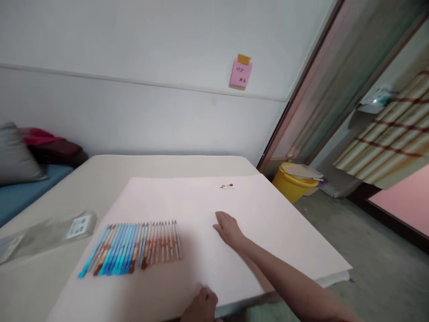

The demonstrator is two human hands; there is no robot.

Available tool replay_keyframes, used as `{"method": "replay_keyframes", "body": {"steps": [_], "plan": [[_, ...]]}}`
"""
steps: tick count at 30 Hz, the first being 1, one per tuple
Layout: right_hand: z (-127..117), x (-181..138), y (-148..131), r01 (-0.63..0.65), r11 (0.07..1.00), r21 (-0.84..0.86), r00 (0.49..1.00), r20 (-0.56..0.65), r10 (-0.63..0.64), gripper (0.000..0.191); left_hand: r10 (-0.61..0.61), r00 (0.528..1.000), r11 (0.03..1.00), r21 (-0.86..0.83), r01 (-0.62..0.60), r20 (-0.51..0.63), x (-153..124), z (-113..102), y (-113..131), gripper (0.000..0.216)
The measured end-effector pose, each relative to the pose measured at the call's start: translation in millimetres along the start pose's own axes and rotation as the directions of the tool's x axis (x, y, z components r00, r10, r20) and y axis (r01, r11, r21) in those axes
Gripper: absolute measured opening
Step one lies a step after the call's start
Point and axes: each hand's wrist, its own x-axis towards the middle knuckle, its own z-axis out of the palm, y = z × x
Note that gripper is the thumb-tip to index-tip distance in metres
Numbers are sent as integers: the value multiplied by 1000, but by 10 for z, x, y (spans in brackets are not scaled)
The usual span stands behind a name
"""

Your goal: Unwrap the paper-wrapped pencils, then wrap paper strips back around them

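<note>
My right hand (228, 229) lies palm down on a large white sheet (268, 223) that covers the table, its fingers stretched out flat, holding nothing. To its left lies a tidy row of several coloured pencils (134, 248), blue ones on the left, brownish and grey ones on the right, tips pointing away from me. My left hand (200, 306) rests at the near edge of the sheet with its fingers curled on the edge. A small short item (228, 186), perhaps a pencil stub, lies alone at the far side of the sheet.
A clear plastic pencil case (50, 232) with a white label lies on the beige table (100, 179) at left. A yellow bucket (291, 181) stands on the floor beyond the table's right corner. A pink note (240, 74) hangs on the wall. Cushions (20, 152) lie at far left.
</note>
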Motion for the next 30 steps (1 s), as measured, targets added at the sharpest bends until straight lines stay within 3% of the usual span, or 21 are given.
{"method": "replay_keyframes", "body": {"steps": [2, 7, 9, 12, 14, 16, 18, 20, 22, 25, 30], "plan": [[-59, -170, -212, 62, 992, 114, 991, 109, -74, 27, 65, 997, 995, 74, -67, 34, -82, -45, 16, 35], [-131, -419, -679, 71, 953, 296, 948, 277, -157, 27, 209, 975, 970, 142, -197, -79, -301, -146, 37, 30], [-129, -480, -854, 61, 944, 324, 937, 307, -166, 28, 212, 968, 971, 145, -192, -138, -338, -168, 45, 27], [-76, -509, -1101, 22, 946, 324, 944, 305, -126, 27, 111, 949, 993, -5, -117, -296, -319, -210, 38, 21], [2, -471, -1243, -26, 954, 298, 953, 295, -66, 27, 7, 931, 965, -243, -102, -364, -277, -254, 7, 13], [105, -402, -1363, -81, 961, 266, 959, 284, 2, 29, -78, 928, 830, -540, -142, -363, -245, -303, -45, 9], [210, -327, -1461, -122, 963, 241, 960, 274, 54, 30, -196, 936, 583, -802, -129, -292, -239, -343, -104, 8], [293, -268, -1534, -146, 964, 223, 960, 267, 83, 29, -321, 928, 324, -942, -83, -192, -256, -368, -153, 12], [340, -229, -1577, -157, 966, 207, 959, 267, 98, 27, -409, 905, 147, -987, -58, -114, -279, -381, -181, 19], [346, -195, -1589, -164, 969, 182, 957, 269, 112, 25, -444, 893, 45, -997, -65, -78, -297, -392, -183, 24], [311, -165, -1568, -180, 976, 120, 955, 258, 144, 21, -427, 900, 22, -996, -85, -86, -273, -404, -153, 22]]}}
